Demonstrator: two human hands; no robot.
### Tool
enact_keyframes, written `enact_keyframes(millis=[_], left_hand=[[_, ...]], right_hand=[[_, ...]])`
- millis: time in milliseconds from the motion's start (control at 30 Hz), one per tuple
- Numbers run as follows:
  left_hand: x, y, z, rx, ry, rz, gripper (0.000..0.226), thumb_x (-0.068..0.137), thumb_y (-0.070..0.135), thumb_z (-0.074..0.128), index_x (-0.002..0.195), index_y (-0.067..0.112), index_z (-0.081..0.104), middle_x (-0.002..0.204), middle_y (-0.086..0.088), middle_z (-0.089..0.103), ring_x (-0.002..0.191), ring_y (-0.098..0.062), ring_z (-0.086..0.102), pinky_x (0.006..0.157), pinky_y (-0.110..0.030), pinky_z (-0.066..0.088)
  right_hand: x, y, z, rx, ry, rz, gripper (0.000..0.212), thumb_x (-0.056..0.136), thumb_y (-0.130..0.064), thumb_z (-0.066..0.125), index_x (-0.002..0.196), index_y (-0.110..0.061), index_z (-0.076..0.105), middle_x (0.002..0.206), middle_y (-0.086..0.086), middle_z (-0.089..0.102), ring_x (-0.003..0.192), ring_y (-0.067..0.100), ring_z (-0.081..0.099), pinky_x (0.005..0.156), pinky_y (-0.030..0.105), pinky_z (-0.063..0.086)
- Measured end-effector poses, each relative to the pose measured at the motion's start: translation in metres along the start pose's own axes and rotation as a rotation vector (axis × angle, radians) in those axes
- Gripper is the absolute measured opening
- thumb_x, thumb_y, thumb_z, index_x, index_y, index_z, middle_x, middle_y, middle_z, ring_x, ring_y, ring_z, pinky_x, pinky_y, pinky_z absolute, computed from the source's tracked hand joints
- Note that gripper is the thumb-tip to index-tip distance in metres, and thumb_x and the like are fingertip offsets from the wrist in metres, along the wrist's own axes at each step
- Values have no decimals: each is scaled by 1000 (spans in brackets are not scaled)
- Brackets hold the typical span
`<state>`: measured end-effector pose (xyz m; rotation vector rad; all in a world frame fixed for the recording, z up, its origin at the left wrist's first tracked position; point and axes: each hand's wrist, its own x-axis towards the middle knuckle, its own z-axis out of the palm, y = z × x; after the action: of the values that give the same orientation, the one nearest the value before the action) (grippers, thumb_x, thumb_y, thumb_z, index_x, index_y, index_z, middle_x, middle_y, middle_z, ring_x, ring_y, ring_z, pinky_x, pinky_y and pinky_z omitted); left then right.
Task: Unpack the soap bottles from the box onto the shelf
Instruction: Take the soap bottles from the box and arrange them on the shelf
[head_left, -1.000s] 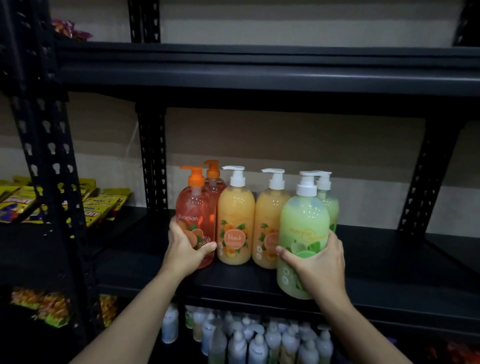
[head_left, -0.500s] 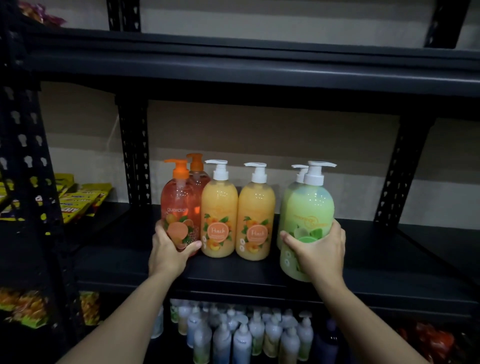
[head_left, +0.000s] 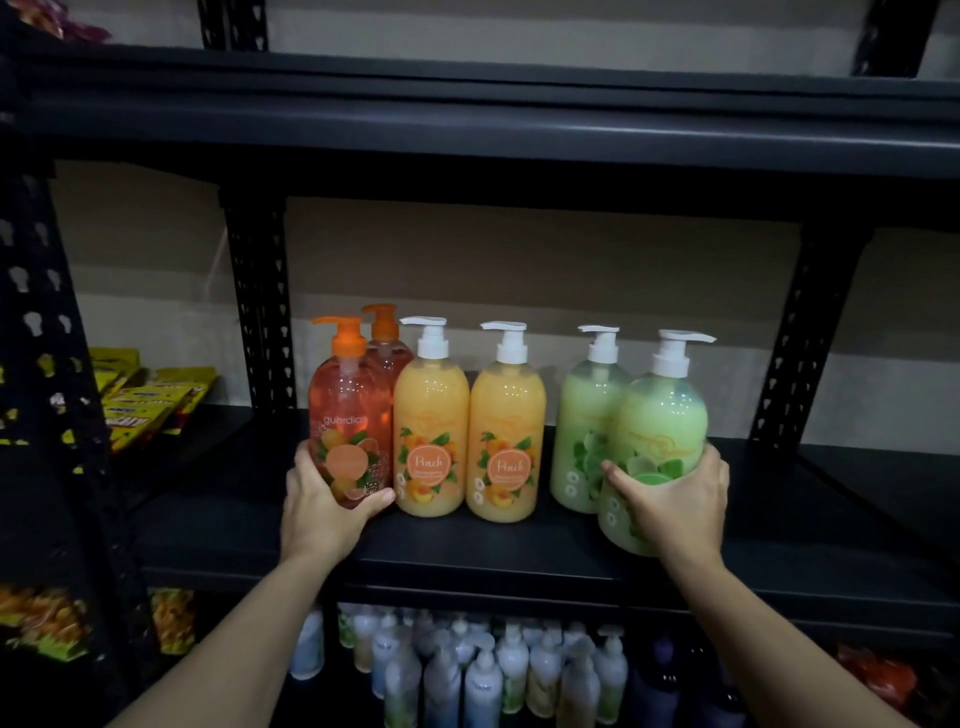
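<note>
Yellow snack packets (head_left: 150, 405) lie in the bay to our left, and white-capped bottles (head_left: 483, 670) crowd the level below. On the black shelf (head_left: 519, 551), two yellow soap bottles (head_left: 431, 431) read "Peach". Our left hand (head_left: 322, 504) wraps the orange "guardian" bottle (head_left: 345, 410) beside them. Our right hand (head_left: 675, 499) grips the front lime-green bottle (head_left: 660, 426) near the shelf's front edge, overlapping its twin (head_left: 587, 415).

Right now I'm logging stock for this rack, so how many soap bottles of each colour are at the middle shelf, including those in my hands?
Orange-red bottles: 2, the left hand grips the front one
Peach-yellow bottles: 2
Green bottles: 2, the right hand grips the front one
Total: 6
</note>
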<state>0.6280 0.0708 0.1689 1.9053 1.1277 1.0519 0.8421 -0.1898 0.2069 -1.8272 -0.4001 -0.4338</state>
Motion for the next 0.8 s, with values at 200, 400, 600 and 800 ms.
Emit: enact_keyframes(millis=[200, 400, 600, 800], left_hand=[[4, -5, -3, -5, -38, -16, 111, 63, 31, 89, 149, 26, 20, 145, -7, 41, 131, -31, 43, 105, -44, 39], [2, -4, -1, -16, -11, -39, 108, 61, 34, 90, 145, 28, 24, 137, -7, 53, 127, -31, 48, 103, -43, 42], [-2, -2, -1, -12, 28, -27, 108, 55, 37, 92, 142, 27, 29, 132, -8, 55, 123, -32, 51, 99, -45, 46], [-2, -2, 0, 10, 32, -18, 109, 56, 37, 92, 142, 25, 28, 134, -10, 54, 123, -34, 50, 98, -46, 45]], right_hand=[[3, 12, -1, 14, -15, 1, 101, 57, -35, 95, 136, -4, 42, 129, 16, 46, 122, 30, 47, 99, 39, 42], [6, 26, -8, 103, -165, 5, 120, 56, -33, 96, 150, -17, 23, 134, 5, 49, 123, 23, 50, 101, 36, 42], [-5, 45, -8, 62, -259, 31, 116, 58, -29, 96, 145, -25, 19, 121, -5, 49, 108, 16, 53, 91, 32, 44], [-2, 50, -5, 24, -253, 42, 112, 60, -38, 94, 145, -22, 22, 126, -1, 53, 113, 20, 55, 93, 36, 48]])
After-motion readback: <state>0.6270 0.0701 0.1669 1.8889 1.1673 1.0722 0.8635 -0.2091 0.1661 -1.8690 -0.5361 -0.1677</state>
